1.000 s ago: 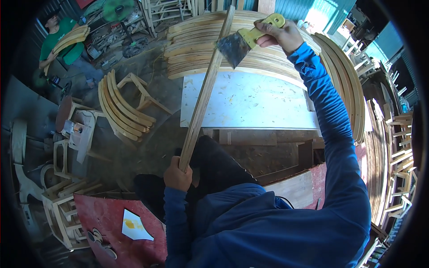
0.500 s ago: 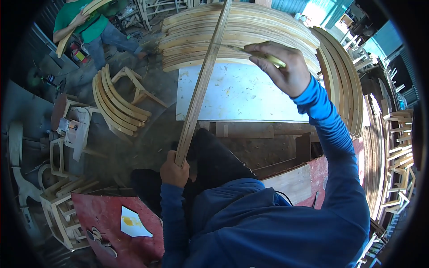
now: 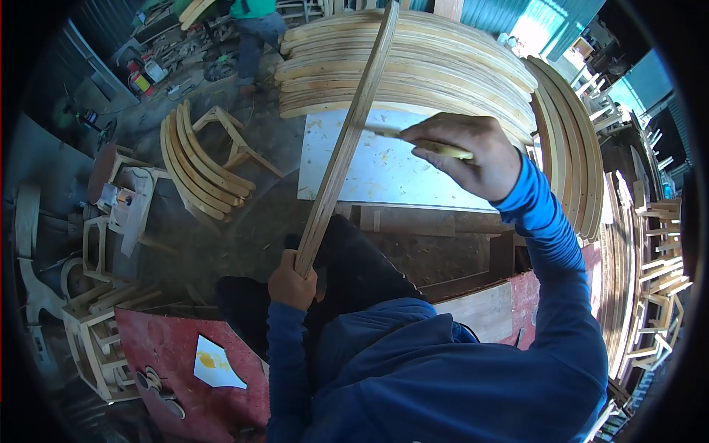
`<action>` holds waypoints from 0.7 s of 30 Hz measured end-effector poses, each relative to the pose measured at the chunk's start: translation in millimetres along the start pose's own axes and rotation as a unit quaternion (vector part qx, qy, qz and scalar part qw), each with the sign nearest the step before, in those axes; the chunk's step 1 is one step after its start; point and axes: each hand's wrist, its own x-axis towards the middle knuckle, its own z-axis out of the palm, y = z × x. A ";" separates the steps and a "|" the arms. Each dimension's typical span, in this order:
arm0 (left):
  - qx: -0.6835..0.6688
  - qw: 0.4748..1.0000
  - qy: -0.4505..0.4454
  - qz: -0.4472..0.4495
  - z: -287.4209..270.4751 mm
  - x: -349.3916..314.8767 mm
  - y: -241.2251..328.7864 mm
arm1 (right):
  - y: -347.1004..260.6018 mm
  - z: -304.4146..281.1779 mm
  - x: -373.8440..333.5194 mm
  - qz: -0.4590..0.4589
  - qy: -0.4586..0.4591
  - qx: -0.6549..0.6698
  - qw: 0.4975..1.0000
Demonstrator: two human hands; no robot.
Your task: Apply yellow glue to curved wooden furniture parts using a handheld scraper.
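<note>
My left hand point(image 3: 292, 285) is closed around the lower end of a long wooden strip point(image 3: 338, 162), which slants up and away past the white board. In my right hand point(image 3: 478, 153) is a putty knife point(image 3: 447, 150) with a yellowish handle, gripped between thumb and fingers. Its thin blade points left, and the tip meets or nearly meets the edge of the strip about midway along. The blade is slightly blurred, so contact is hard to judge. Behind the strip lies the white board point(image 3: 402, 177), spotted with yellowish marks.
Curved wooden slats point(image 3: 443, 63) are stacked at the board's far side, with more curved pieces point(image 3: 572, 148) at right. Other curved slats point(image 3: 196, 162) rest at left. A white card point(image 3: 219, 362) with yellow paste lies on a red panel point(image 3: 148, 325). A person point(image 3: 257, 33) stands far left.
The putty knife and my right hand have moved nearer, down along the strip. My left hand keeps its hold. The person at the back has moved right in the view.
</note>
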 end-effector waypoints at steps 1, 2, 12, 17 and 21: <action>-0.003 1.000 0.002 0.003 0.4 -1.4 -2.1 | -2.9 -6.0 -2.4 0.025 -0.024 0.059 0.998; -0.004 1.000 -0.001 0.002 0.3 -2.1 -1.0 | 7.2 -8.3 -7.7 0.024 -0.028 0.127 0.991; -0.015 1.000 -0.001 0.005 2.2 6.9 1.9 | 22.1 6.0 -7.7 0.003 0.021 -0.044 0.999; 0.003 1.000 0.016 0.004 1.5 2.1 5.4 | 4.2 -10.0 -25.9 0.100 -0.015 0.126 0.987; -0.001 1.000 0.025 0.007 4.1 -1.2 4.2 | 22.8 -1.4 -54.0 0.197 0.088 0.173 0.961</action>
